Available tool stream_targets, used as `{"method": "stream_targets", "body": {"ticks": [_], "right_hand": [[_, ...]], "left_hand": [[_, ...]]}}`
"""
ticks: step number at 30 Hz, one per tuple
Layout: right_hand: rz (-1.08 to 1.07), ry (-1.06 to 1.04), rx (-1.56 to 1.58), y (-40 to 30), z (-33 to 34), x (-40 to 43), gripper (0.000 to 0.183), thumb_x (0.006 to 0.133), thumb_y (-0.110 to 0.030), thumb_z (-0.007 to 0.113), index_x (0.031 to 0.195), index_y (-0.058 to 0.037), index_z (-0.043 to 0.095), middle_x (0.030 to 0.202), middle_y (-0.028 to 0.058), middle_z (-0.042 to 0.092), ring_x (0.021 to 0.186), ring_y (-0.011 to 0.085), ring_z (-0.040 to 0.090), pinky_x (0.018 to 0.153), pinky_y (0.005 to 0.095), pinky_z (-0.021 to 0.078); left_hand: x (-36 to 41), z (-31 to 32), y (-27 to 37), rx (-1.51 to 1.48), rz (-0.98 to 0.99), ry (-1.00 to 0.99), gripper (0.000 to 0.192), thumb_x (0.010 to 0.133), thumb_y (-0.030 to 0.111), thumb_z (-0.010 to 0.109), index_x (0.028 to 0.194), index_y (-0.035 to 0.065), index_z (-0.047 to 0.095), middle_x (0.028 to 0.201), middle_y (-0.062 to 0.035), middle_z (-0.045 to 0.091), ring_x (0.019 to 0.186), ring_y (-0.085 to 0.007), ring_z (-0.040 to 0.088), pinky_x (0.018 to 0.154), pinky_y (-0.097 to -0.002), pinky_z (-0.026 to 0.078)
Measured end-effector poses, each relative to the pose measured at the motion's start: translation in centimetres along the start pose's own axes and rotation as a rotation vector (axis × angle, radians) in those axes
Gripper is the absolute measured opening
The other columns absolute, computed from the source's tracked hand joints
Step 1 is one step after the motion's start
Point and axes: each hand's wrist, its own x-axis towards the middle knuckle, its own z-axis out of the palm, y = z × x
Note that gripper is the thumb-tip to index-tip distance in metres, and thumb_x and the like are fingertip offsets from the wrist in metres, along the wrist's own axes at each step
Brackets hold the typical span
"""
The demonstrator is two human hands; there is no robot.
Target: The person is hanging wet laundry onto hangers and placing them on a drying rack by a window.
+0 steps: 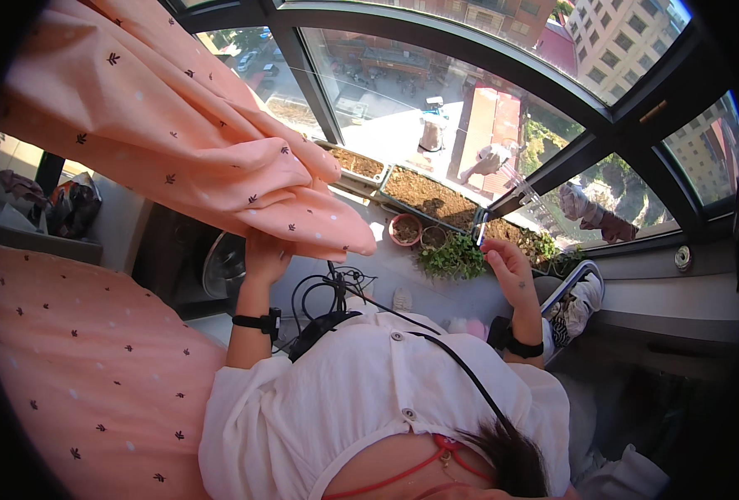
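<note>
A large pink cloth [219,150] with small dark leaf prints hangs from the upper left, its bunched end over my left hand [268,257]. The fingers of that hand are mostly hidden under the folds, and the cloth seems to rest on them; their grip does not show. More of the same patterned fabric [94,375] spreads at the lower left. My right hand [508,267] is raised on the right, thumb and fingertips together at the lower end of a thin, light-coloured object [483,230], too small to name. Both wrists wear black bands.
Soil-filled planters [432,195], a terracotta pot [405,229] and leafy plants [454,255] line the window. Black cables [335,290] hang before me. A front-loading washing machine [222,262] stands left. Socks [575,203] hang near the glass; a basket [597,281] of clothes is at right.
</note>
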Motion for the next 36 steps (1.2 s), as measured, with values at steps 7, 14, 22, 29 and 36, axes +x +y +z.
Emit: {"method": "stream_targets", "body": {"ticks": [7, 14, 22, 29, 36], "right_hand": [[-0.015, 0.176, -0.054, 0.8, -1.5, -4.6, 0.024, 0.093, -0.010, 0.053, 0.114, 0.0015, 0.056, 0.104, 0.0069, 0.062, 0.096, 0.0113, 0.057, 0.085, 0.0244, 0.0446], [-0.028, 0.419, 0.003, 1.3, -2.0, -9.1, 0.022, 0.093, -0.010, 0.052, 0.112, 0.0013, 0.058, 0.101, 0.0053, 0.061, 0.093, 0.0103, 0.056, 0.081, 0.0240, 0.0447], [0.084, 0.686, 0.009, 3.8, -4.4, -17.5, 0.021, 0.093, -0.011, 0.053, 0.109, -0.0004, 0.059, 0.099, 0.0020, 0.062, 0.081, 0.0070, 0.055, 0.072, 0.0203, 0.0444], [0.128, 1.409, 0.184, 8.6, -13.4, -26.6, 0.022, 0.093, -0.010, 0.051, 0.113, -0.0033, 0.055, 0.093, 0.0007, 0.060, 0.075, 0.0066, 0.053, 0.069, 0.0196, 0.0438], [0.418, 1.613, 0.545, 23.1, -25.9, -29.8, 0.030, 0.086, -0.011, 0.056, 0.116, -0.0092, 0.051, 0.087, 0.0007, 0.057, 0.064, 0.0084, 0.051, 0.055, 0.0241, 0.0454]], "left_hand": [[5.1, 0.1, 1.8, -0.063, -0.506, -0.318, 0.044, 0.086, 0.034, 0.055, 0.124, 0.0104, 0.053, 0.126, -0.0107, 0.055, 0.113, -0.0268, 0.052, 0.091, -0.0367, 0.044], [1.2, 6.7, -1.6, -0.679, -0.395, -0.724, 0.042, 0.086, 0.023, 0.050, 0.117, -0.0057, 0.055, 0.101, -0.0231, 0.062, 0.092, -0.0219, 0.059, 0.078, -0.0323, 0.046], [6.9, 4.7, 8.5, -0.489, 0.031, -0.867, 0.043, 0.089, 0.031, 0.054, 0.121, 0.0027, 0.054, 0.100, -0.0205, 0.063, 0.091, -0.0282, 0.062, 0.079, -0.0351, 0.048], [13.7, 3.4, 19.8, -0.384, 0.261, -0.850, 0.044, 0.090, 0.025, 0.053, 0.129, 0.0046, 0.049, 0.113, -0.0195, 0.059, 0.097, -0.0286, 0.060, 0.084, -0.0353, 0.047], [15.4, 3.6, 28.2, -0.306, 0.163, -0.859, 0.044, 0.089, 0.026, 0.056, 0.128, 0.0069, 0.049, 0.119, -0.0187, 0.057, 0.105, -0.0293, 0.057, 0.087, -0.0369, 0.046]]}}
